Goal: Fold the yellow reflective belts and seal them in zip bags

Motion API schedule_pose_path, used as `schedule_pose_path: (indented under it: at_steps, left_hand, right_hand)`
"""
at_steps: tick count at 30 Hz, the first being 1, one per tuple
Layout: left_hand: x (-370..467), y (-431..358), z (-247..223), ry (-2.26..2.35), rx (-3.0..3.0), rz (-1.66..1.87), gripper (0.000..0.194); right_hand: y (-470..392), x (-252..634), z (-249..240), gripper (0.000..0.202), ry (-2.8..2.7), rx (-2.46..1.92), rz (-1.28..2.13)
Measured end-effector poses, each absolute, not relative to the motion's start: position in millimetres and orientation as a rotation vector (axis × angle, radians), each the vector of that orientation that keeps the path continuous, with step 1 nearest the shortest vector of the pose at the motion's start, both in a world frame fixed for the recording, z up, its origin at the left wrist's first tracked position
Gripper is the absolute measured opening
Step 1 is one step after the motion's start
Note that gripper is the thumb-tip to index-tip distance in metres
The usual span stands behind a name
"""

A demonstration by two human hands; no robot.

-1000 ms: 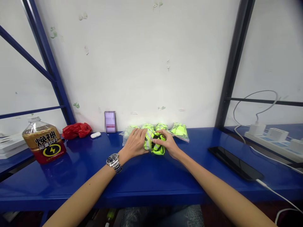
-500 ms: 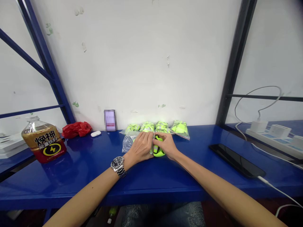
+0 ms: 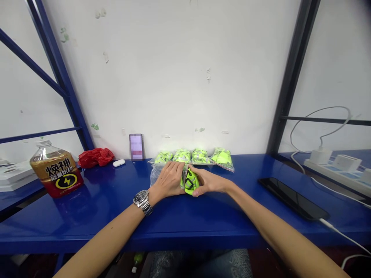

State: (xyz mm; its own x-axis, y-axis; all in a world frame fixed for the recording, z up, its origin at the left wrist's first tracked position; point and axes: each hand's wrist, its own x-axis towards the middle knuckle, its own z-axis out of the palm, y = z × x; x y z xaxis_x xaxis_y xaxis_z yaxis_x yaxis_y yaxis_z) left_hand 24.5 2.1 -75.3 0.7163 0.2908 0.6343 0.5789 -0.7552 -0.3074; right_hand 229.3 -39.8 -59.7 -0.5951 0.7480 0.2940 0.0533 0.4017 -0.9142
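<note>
The left hand (image 3: 171, 178) curls over a clear bag (image 3: 156, 173), its fingertips partly hidden, while the right hand (image 3: 207, 181) pinches a neon-yellow bundle (image 3: 190, 181) at the bag's mouth, low above the blue counter (image 3: 185, 220). Four bagged yellow bundles (image 3: 181, 155) lie just behind, near the wall (image 3: 174, 77).

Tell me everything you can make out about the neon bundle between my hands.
The neon bundle is yellow-green with black bands, apparently soft fabric, compactly gathered. It sits in front of the bagged bundles, over the blue table. Your right hand grips its right side, thumb in front; your left hand hides its left part. Its underside is hidden.
</note>
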Motion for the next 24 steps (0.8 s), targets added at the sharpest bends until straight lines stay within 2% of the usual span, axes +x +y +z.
schedule_pose_path:
  at_steps: [4,7,10,13,16,19,22,24]
  left_hand:
    - [27,-5,-77,-0.6,-2.488,-0.786,0.07]
    - [32,-9,-77,-0.613,-2.511,-0.772,0.084]
    - [37,-12,-75,-0.662,-2.494,-0.727,0.098]
    - [40,-13,-74,-0.684,-2.477,-0.7,0.1]
    - [43,-13,-75,-0.708,-2.467,-0.735,0.099]
    - [44,-13,-72,-0.722,-2.503,-0.826,0.101]
    - [38,-11,-65,-0.71,-2.575,-0.867,0.112]
    - [30,-7,-60,-0.696,-2.601,-0.825,0.121]
  right_hand:
    - [-32,227,-68,0.048,-1.967,-0.633,1.176]
    - [-23,221,-75,0.04,-1.882,-0.701,1.051]
    - [-15,212,-84,0.032,-1.828,-0.806,0.864]
    - [-11,200,-92,0.025,-1.75,-0.952,0.565]
    - [-12,194,-93,0.026,-1.69,-1.08,0.301]
    - [-13,198,-85,0.029,-1.779,-1.142,0.203]
    - [-16,208,-75,0.039,-1.828,-1.207,0.23]
    - [-21,215,-68,0.043,-1.9,-1.134,0.433]
